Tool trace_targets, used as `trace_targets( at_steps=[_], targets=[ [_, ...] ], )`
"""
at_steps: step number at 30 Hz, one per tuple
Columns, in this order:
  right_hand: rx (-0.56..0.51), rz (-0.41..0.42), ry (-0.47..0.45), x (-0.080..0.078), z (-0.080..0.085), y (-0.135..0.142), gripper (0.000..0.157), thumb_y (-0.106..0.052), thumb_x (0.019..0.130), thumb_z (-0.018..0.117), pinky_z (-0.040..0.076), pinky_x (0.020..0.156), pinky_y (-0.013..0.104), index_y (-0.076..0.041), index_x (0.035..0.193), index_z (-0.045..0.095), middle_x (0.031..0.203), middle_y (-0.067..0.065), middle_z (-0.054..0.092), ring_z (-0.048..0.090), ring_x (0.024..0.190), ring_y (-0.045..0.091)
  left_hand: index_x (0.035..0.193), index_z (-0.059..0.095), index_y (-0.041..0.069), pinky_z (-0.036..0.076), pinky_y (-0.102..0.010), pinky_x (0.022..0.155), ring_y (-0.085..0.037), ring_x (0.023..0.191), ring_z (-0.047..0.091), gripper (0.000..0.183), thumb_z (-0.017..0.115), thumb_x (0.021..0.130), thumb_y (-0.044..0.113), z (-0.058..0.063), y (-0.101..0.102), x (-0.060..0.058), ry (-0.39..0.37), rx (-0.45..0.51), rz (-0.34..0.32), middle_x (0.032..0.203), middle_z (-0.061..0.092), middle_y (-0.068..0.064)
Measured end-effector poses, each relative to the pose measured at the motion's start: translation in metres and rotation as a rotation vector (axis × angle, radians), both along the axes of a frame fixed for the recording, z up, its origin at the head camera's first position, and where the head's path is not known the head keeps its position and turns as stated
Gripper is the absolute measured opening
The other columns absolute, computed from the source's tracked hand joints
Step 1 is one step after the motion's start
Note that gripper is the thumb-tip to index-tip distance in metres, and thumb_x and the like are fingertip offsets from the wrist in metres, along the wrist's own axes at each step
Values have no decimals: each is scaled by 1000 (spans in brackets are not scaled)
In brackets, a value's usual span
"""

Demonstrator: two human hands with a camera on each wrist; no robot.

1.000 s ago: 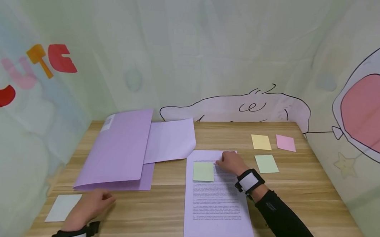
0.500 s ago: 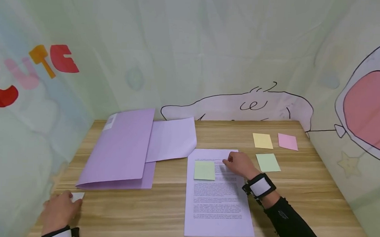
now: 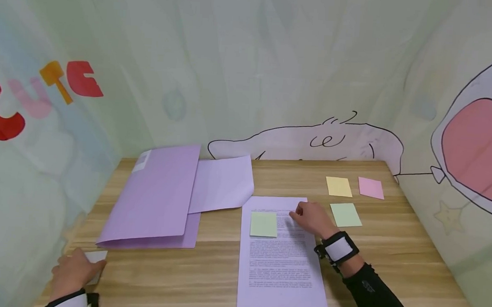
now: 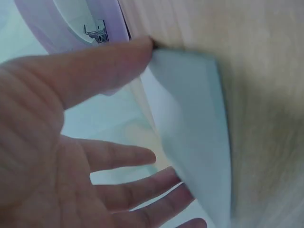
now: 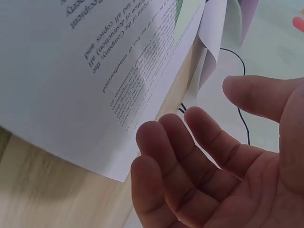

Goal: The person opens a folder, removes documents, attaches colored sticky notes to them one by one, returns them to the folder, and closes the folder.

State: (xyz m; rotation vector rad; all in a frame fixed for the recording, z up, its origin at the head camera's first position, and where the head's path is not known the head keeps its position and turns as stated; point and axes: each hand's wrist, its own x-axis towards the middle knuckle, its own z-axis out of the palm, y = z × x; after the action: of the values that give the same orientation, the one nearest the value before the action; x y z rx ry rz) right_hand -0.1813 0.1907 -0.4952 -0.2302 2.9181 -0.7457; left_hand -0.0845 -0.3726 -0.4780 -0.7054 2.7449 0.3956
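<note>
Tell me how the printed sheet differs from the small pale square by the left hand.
The printed sheet is much larger than the pale square. The sheet bears lines of text; no print shows on the square's visible part. A green note lies on the sheet, while the left hand partly hides the square in the head view. Both are pale.

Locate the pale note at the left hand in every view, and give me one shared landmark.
Head: the pale note is lower left, partly hidden by the left hand.
Left wrist: right of centre, by the thumb tip.
Right wrist: not in it.
Shared landmark: the wooden table.
</note>
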Motion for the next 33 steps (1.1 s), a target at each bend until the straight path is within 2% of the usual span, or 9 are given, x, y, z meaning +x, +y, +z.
trace_targets(
  at_steps=[6, 9, 12, 15, 20, 23, 27, 31, 33],
  targets=[
    [-24, -7, -11, 2, 2, -2, 26, -30, 89, 64, 38, 50, 28, -5, 82, 63, 66, 2, 55, 49, 56, 16, 105, 31, -25, 39, -60, 74, -59, 93, 31, 83, 77, 72, 36, 0, -1, 1, 33, 37, 63, 92, 26, -40],
    [-25, -12, -23, 1, 3, -2, 26, -30, 89, 64, 38, 50, 28, -5, 83, 63, 67, 2, 56, 49, 57, 16, 109, 29, -24, 39, -61, 74, -58, 94, 30, 83, 78, 72, 33, 1, -2, 2, 79, 69, 73, 94, 25, -42],
    [-25, -22, -34, 0, 2, -2, 26, -31, 89, 64, 39, 50, 28, -5, 84, 63, 68, 3, 56, 49, 57, 16, 117, 28, -20, 40, -60, 76, -60, 96, 37, 75, 73, 77, 25, 3, -3, 1, 140, 74, 69, 103, 31, -49],
    [-20, -24, -37, -1, 0, -2, 26, -31, 89, 63, 38, 50, 28, -6, 84, 63, 67, 2, 55, 49, 57, 16, 123, 32, -15, 43, -55, 72, -54, 91, 49, 59, 63, 85, 17, 10, -2, -1, 190, 71, 70, 109, 44, -44],
    [-24, -25, -35, -2, 1, -2, 26, -31, 90, 63, 38, 51, 28, -6, 85, 63, 67, 3, 55, 49, 57, 17, 122, 41, -8, 42, -49, 60, -48, 82, 54, 39, 53, 90, 8, 34, 12, -5, 287, -12, 119, 103, 53, -36],
    [-32, -22, -33, -1, 3, -2, 26, -31, 90, 63, 39, 51, 28, -5, 86, 64, 68, 3, 56, 49, 58, 17, 120, 44, -7, 42, -52, 59, -50, 84, 54, 34, 52, 90, 6, 55, 19, -8, 321, -79, 127, 98, 54, -34],
    [-39, -14, -31, 0, 5, -3, 26, -31, 90, 63, 39, 51, 28, -5, 87, 64, 69, 3, 57, 50, 58, 17, 121, 45, -5, 41, -52, 53, -49, 81, 53, 32, 49, 92, 6, 81, 28, -11, 377, -111, 120, 98, 52, -33],
    [-41, -5, -14, -1, 6, -3, 25, -30, 90, 63, 38, 51, 28, -6, 85, 63, 68, 2, 55, 49, 57, 16, 121, 49, -3, 39, -55, 52, -50, 81, 52, 29, 46, 95, 8, 101, 54, -16, 537, -120, 93, 105, 51, -32],
    [-49, 1, 1, -1, 7, -3, 24, -30, 90, 63, 38, 50, 28, -7, 83, 63, 66, 1, 55, 48, 57, 16, 121, 50, -2, 38, -58, 54, -51, 82, 52, 28, 46, 95, 10, 105, 71, -22, 643, -118, 66, 106, 52, -32]
  ],
)
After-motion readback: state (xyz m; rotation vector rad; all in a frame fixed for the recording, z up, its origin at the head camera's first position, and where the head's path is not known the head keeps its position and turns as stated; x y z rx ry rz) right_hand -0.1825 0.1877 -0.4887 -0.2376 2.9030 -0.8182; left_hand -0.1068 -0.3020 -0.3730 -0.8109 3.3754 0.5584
